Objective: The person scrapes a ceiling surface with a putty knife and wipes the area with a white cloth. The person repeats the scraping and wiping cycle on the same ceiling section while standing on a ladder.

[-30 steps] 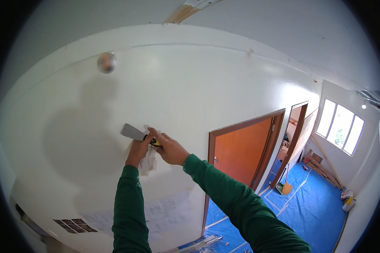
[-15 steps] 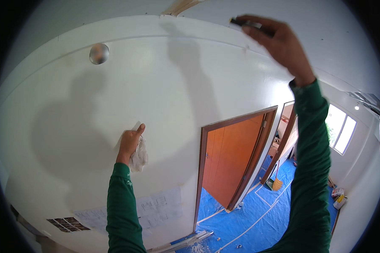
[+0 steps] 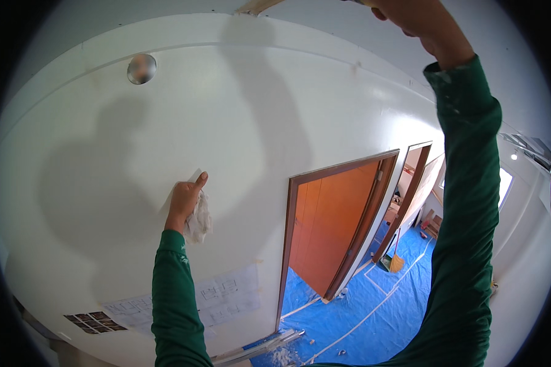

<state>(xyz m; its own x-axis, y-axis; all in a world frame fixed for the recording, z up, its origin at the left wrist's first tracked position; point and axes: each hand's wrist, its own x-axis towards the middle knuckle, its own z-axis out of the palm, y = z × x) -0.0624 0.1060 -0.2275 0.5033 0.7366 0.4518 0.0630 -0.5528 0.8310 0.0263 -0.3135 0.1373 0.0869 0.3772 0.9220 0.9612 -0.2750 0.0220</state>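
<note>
The wall (image 3: 183,128) is glossy white, with a soft grey shadow (image 3: 86,183) at nine o'clock. Both sleeves are deep green: the left one (image 3: 176,300), at seven o'clock, and the right one (image 3: 468,177), at three, each flecked with whitish marks near the cuff. The cloth (image 3: 199,221) at eight o'clock is off-white. Toward four o'clock the door (image 3: 333,226) is orange-brown inside a dark brown frame (image 3: 284,263); further out that way, the broom (image 3: 397,263) is yellow. At five, the floor sheet (image 3: 367,318) is bright blue, crossed by white lines. At seven, white paper (image 3: 229,292) carries thin dark line drawings.
</note>
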